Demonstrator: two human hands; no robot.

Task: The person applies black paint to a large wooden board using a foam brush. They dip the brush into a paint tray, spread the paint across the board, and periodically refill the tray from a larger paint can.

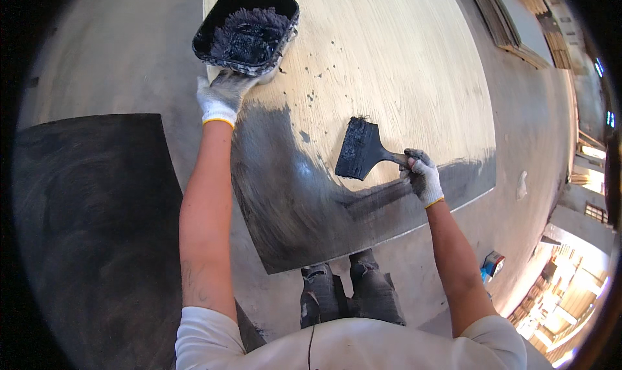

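Observation:
My left hand [223,97], in a white knit glove dirtied with black, is closed on a square black tub [249,33] at the top left. Dark, thick paint coats the tub's inside and rim. In my right hand [421,177], gloved too, is the handle of a wide black paintbrush [363,151], its paint-covered head pointing left. The brush shows over a pale wood-grain board [395,66]; whether it touches the surface I cannot tell. Black paint covers the board's near edge and left side, with spatters farther up.
A black sheet [91,240] lies on the grey concrete floor at left. Stacked boards [512,20] stand at the far right. A small can [494,264] and a white scrap [522,185] are on the floor at right. My legs [350,292] are at the board's near edge.

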